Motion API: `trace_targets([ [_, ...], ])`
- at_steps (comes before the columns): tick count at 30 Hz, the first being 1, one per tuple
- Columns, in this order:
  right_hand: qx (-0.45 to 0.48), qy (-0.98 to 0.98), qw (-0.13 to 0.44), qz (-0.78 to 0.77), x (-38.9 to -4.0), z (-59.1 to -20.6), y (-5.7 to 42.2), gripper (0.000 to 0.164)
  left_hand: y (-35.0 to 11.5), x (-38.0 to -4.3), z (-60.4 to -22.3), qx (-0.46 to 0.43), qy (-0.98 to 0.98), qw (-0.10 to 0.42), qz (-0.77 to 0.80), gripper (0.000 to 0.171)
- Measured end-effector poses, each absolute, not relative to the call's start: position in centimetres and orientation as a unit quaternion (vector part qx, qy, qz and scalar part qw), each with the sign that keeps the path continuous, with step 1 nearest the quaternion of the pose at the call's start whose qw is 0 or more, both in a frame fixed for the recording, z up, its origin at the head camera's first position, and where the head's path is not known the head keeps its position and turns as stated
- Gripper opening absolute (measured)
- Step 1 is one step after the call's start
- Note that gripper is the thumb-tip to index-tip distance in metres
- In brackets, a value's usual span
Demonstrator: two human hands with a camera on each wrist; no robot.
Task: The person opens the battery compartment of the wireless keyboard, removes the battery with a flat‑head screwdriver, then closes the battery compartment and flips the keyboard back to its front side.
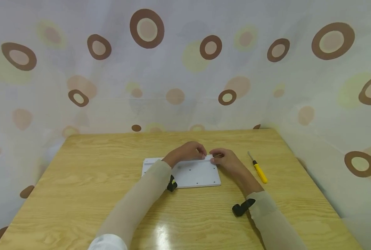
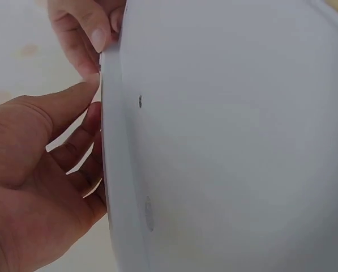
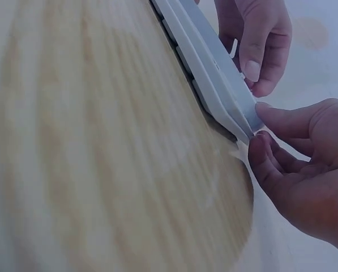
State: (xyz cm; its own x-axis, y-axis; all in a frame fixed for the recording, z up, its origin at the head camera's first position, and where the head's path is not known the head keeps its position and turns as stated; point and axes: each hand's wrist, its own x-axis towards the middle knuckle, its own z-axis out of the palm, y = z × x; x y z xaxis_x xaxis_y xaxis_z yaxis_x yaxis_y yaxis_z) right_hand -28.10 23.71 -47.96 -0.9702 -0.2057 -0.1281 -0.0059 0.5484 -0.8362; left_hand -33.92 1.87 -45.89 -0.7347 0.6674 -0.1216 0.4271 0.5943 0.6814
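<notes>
A white keyboard (image 1: 195, 173) lies face down on the table, its back plate dotted with small screws. Along its underside, a row of keys (image 3: 183, 59) shows in the right wrist view. My left hand (image 1: 187, 151) reaches over to the far edge, where the thumb and curled fingers grip the rim in the left wrist view. My right hand (image 1: 229, 160) pinches the far right corner, with the thumb on the back plate and the fingers under the edge. Both hands' fingertips are close together there.
To the right of the keyboard lies a screwdriver (image 1: 259, 171) with a yellow handle, its tip pointing away. The wooden table (image 1: 79, 194) ends at a patterned curtain (image 1: 176, 62) behind and at both sides.
</notes>
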Motion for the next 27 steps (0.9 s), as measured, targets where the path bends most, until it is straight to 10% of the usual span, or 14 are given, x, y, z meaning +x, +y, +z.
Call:
trace_targets([
  [27, -0.096, 0.894, 0.136, -0.417, -21.4, -46.9, 25.1, 0.022, 5.2, -33.3, -45.8, 0.329, 0.901, 0.143, 0.246, 0.030],
])
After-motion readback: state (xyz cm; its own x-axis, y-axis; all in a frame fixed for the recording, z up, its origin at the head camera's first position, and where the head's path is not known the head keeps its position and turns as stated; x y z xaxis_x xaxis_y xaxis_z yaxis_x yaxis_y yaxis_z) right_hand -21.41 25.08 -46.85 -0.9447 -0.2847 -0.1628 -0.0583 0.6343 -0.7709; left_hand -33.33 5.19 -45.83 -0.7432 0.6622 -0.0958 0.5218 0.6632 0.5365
